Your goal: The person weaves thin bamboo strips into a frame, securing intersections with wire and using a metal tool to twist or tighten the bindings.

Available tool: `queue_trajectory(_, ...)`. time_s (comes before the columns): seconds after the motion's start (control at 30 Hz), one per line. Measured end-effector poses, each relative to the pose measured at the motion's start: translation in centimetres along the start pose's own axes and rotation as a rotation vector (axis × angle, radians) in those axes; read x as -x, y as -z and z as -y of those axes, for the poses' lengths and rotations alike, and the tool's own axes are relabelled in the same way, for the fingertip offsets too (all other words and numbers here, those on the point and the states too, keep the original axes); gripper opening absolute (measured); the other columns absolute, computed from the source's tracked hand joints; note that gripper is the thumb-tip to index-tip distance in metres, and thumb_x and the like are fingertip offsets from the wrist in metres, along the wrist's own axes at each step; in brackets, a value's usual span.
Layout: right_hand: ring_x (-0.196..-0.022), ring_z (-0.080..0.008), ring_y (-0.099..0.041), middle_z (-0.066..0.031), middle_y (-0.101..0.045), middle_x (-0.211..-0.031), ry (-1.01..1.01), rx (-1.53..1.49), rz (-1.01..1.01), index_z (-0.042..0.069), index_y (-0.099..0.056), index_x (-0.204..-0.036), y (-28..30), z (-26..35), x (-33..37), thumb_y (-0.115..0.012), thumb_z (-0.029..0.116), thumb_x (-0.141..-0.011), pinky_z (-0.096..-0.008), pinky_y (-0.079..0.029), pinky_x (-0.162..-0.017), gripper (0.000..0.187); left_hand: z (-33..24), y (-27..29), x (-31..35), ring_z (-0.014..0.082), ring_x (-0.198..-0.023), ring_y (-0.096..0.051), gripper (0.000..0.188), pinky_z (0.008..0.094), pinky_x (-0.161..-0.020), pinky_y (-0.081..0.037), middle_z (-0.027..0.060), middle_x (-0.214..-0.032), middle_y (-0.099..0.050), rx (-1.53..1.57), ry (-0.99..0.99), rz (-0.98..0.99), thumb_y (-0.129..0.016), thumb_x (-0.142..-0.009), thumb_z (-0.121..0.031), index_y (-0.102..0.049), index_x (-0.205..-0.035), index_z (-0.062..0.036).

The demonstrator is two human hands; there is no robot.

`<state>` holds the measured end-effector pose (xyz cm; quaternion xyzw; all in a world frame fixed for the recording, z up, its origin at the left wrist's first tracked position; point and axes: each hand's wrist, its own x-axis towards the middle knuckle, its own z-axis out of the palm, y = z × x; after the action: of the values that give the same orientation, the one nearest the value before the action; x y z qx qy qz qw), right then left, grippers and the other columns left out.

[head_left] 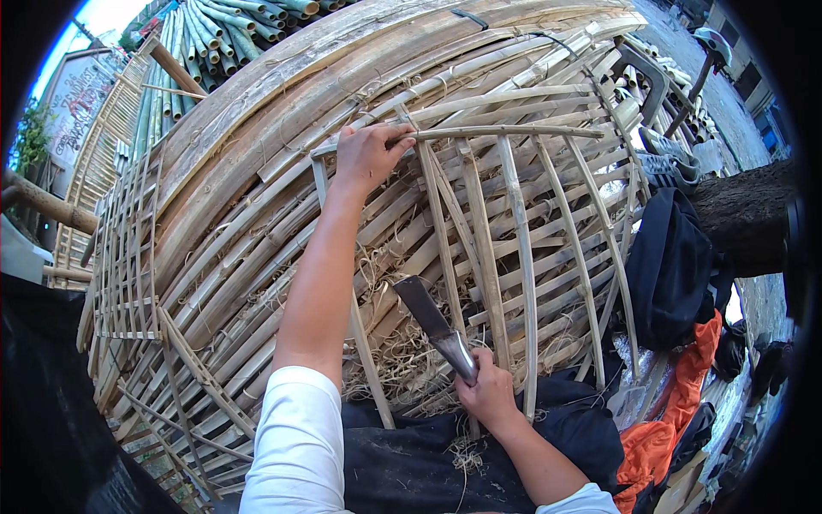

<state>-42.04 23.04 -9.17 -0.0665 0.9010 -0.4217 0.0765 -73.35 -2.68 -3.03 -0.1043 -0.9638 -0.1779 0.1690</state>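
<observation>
A: Hands?
B: I had the left hand (374,158) clamped on the top bar (514,131), the right hand (490,390) gripping the knife (424,313), blade up-left of it.
A: Progress?
B: Partway, I judged. Slats (520,214) met the bar right of the left hand; lower ends, around the right, showed no crosspiece. Likely unfinished.
</observation>
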Motion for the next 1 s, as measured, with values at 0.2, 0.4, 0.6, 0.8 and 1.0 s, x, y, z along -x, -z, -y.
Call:
queue_trajectory(0.2, -0.068, -0.0402, -0.067, -0.0191, -0.066, -0.073, 0.007, 0.021, -0.003, 0.004, -0.051, -0.11, 0.0, 0.2, -0.1, -0.07, 0.012, -0.078, -0.0474, -0.053, -0.061, 0.038, -0.2, 0.3, 0.0, 0.0165, -0.084, -0.066, 0.031, 0.0346, -0.084, -0.036, 0.0, -0.103, -0.075, 0.001, 0.003, 0.011, -0.065, -0.09, -0.049, -0.076, -0.111, -0.0285)
queue_trajectory(0.4, -0.068, -0.0407, -0.067, -0.0196, -0.066, -0.073, -0.003, 0.039, 0.003, 0.003, -0.051, -0.11, -0.1, 0.2, -0.2, -0.069, 0.012, -0.079, -0.0478, -0.053, -0.061, 0.037, -0.1, -0.3, -0.2, 0.015, -0.084, -0.066, 0.03, 0.0331, -0.083, -0.034, -0.0012, -0.105, -0.075, -0.018, -0.002, 0.013, -0.065, -0.09, -0.047, -0.076, -0.11, -0.0274)
queue_trajectory(0.6, -0.068, -0.041, -0.067, -0.0199, -0.066, -0.072, -0.011, 0.031, 0.006, 0.004, -0.051, -0.11, -0.1, 0.0, -0.1, -0.069, 0.013, -0.079, -0.0482, -0.053, -0.061, 0.037, 0.0, -0.4, 0.0, 0.0145, -0.081, -0.065, 0.03, 0.0333, -0.082, -0.034, -0.0019, -0.102, -0.075, -0.01, -0.019, -0.017, -0.065, -0.09, -0.048, -0.077, -0.109, -0.0275)
queue_trajectory(0.8, -0.068, -0.041, -0.067, -0.0194, -0.066, -0.072, 0.0, 0.046, -0.001, 0.004, -0.051, -0.11, -0.2, 0.1, -0.1, -0.069, 0.014, -0.08, -0.0484, -0.053, -0.061, 0.037, 0.3, -0.8, -0.1, 0.0162, -0.075, -0.063, 0.03, 0.0358, -0.078, -0.032, -0.0005, -0.089, -0.073, 0.037, 0.005, -0.054, -0.065, -0.088, -0.052, -0.078, -0.104, -0.0299)
queue_trajectory(1.0, -0.069, -0.0409, -0.068, -0.019, -0.066, -0.074, -0.003, 0.064, 0.0, 0.004, -0.052, -0.109, 0.1, 0.3, 0.0, -0.07, 0.015, -0.08, -0.0484, -0.053, -0.061, 0.036, 0.0, -1.2, 0.2, 0.0133, -0.072, -0.063, 0.033, 0.0326, -0.081, -0.032, -0.0016, -0.097, -0.075, 0.053, 0.038, -0.084, -0.065, -0.088, -0.054, -0.078, -0.105, -0.0291)
